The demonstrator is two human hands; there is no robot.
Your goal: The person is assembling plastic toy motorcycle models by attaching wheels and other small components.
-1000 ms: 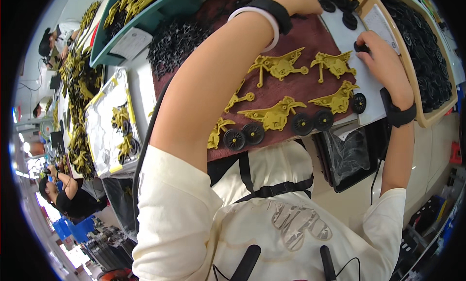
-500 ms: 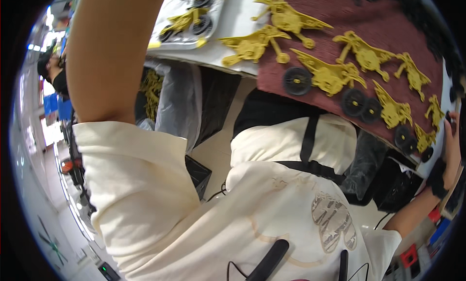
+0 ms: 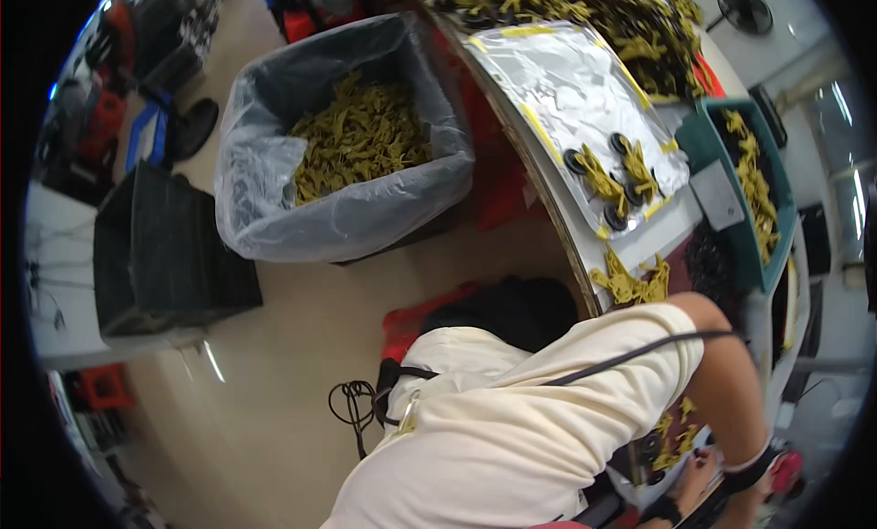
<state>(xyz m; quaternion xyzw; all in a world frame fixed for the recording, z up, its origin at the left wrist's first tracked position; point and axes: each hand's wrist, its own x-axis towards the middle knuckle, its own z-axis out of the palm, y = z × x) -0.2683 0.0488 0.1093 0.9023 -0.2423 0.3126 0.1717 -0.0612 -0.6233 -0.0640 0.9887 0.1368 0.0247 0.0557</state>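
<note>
At the lower right my right hand [image 3: 698, 472], with a black band at its wrist, is beside the yellow plastic pieces [image 3: 671, 449] and black wheels at the bench edge. Its fingers look curled, and what they hold is too small to make out. My left arm reaches down there from the cream sleeve, also banded in black. The left hand [image 3: 747, 506] is close to the right one, its fingers hidden at the dark rim. Beside my left upper arm lie more yellow pieces [image 3: 632, 282] on the bench.
A silvery tray [image 3: 575, 81] edged in yellow tape holds yellow pieces with black wheels. Behind it is a heap of yellow parts [image 3: 639, 45]; a green crate [image 3: 763, 264] stands right. On the floor are a plastic-lined bin [image 3: 347, 232] of yellow parts and a black crate [image 3: 174, 255].
My view has swung left, bringing the lined bin and floor into sight. My left arm, raised at the upper left before, now bends down at the right, near my right hand.
</note>
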